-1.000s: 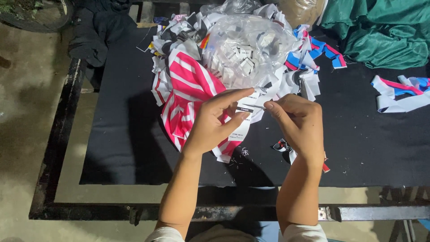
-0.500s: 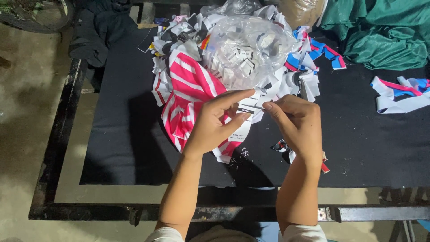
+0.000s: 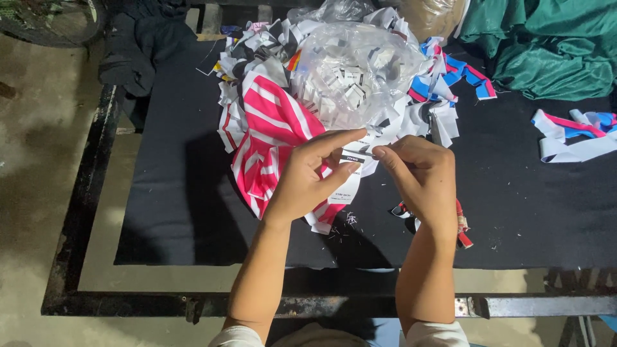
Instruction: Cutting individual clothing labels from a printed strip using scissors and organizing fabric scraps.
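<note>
Pinching a small white label [image 3: 357, 156] between thumb and fingers, the left hand [image 3: 307, 182] and right hand [image 3: 421, 177] hold it above the dark worktop [image 3: 173, 193], just before a pink-striped cloth [image 3: 270, 138] and clear bag [image 3: 360, 67].

Clear plastic bag [image 3: 360, 71] of small white labels [image 3: 350, 80] tops the pile.

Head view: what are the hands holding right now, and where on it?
A small white label is pinched between both hands: left hand thumb and forefinger on its left part, right hand fingertips at its right edge.
</note>
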